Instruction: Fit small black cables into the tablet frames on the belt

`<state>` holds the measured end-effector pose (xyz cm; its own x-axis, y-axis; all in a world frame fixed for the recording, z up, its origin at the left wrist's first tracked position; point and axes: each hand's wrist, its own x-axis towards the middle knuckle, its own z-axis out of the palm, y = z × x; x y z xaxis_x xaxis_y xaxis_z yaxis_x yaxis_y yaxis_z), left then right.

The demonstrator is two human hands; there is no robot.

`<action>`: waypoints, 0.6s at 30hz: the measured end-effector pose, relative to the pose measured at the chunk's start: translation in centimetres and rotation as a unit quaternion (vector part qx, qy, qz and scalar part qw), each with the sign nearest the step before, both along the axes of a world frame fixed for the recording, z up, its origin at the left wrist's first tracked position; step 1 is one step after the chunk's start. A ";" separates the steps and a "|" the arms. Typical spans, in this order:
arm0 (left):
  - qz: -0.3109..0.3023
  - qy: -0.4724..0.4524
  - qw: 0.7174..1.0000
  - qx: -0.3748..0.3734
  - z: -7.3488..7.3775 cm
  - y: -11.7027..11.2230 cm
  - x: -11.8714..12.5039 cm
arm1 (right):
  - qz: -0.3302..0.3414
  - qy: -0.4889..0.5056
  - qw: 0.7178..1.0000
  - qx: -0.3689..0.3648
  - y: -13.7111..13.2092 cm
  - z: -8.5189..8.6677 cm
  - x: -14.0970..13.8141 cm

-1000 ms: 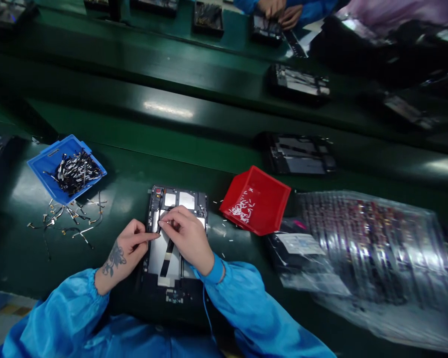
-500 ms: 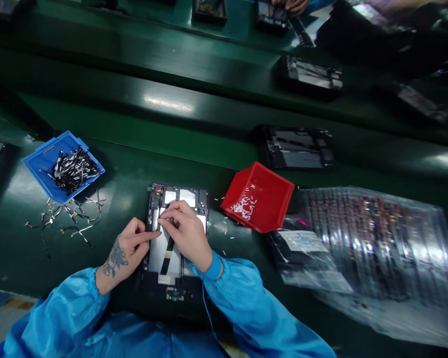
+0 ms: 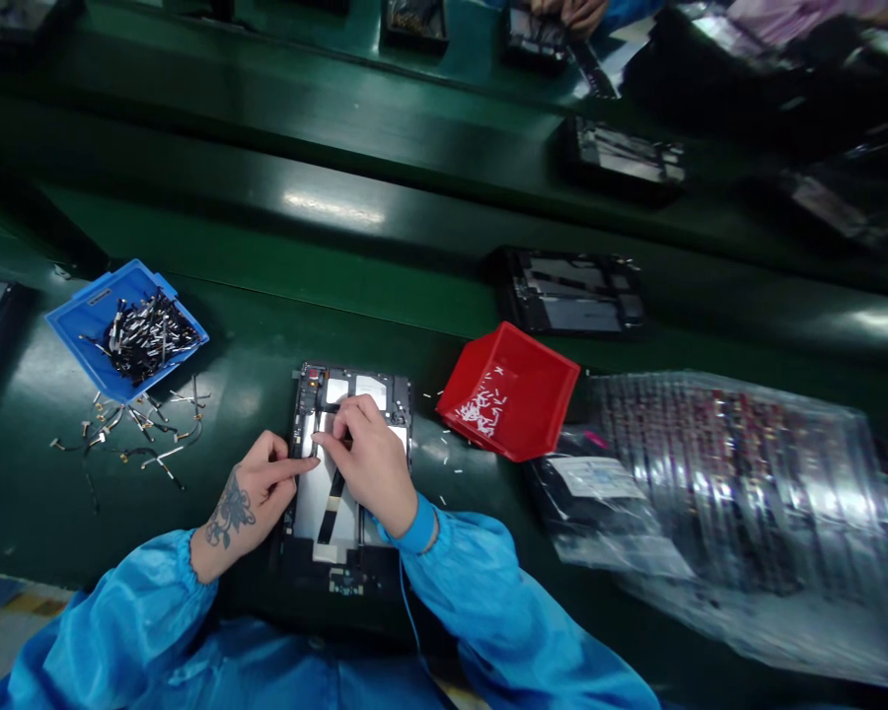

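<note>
An open tablet housing [image 3: 351, 572] lies flat on the green bench, with silver panels and a black ribbon cable [image 3: 331, 506] running down its middle. My right hand [image 3: 366, 459] rests on the upper part of the housing, its fingertips pressed among the panels. My left hand [image 3: 256, 483] comes in from the left edge of the housing, with its fingertips pinched close to those of my right hand. Whether either hand grips a small part is hidden by the fingers.
A blue tray [image 3: 70, 330] of black-and-silver cables sits at the left, with loose cables [image 3: 129, 434] beside it. To the right are a tilted red bin [image 3: 540, 394] of white bits and a plastic-wrapped stack [image 3: 740, 483]. A co-worker's hands [image 3: 566, 8] work farther along.
My right hand's fingers have moved slightly up the housing. My left hand stays nearly in place. The whole view has shifted a little.
</note>
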<state>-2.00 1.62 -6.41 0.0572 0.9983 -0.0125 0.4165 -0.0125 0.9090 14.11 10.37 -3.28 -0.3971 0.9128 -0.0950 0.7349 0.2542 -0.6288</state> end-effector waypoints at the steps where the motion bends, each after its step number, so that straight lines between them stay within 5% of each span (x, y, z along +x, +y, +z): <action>1: -0.001 0.003 1.000 0.002 -0.1 0.1 -0.1 | -0.001 -0.007 1.000 0.003 0.2 0.0 -0.1; 5: -0.010 0.034 0.999 0.017 -0.3 0.1 -0.3 | -0.019 -0.052 0.998 0.017 1.5 0.2 -0.6; 9: -0.014 0.189 0.978 0.085 0.5 -2.3 0.7 | -0.011 -0.031 0.999 0.032 2.1 0.7 0.2; 14: -0.137 0.392 0.894 0.168 -0.2 -6.7 2.9 | -0.052 0.110 0.990 0.064 -0.3 1.9 5.2; 18: -0.147 0.457 0.863 0.156 -1.8 -4.9 3.3 | -0.065 0.110 0.990 0.053 -2.1 4.7 10.2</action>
<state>1.34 -3.31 -8.17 0.4179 0.9050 0.0795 0.8949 -0.4251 0.1359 24.26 8.23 1.45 -0.2769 0.9576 0.0794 0.6131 0.2397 -0.7527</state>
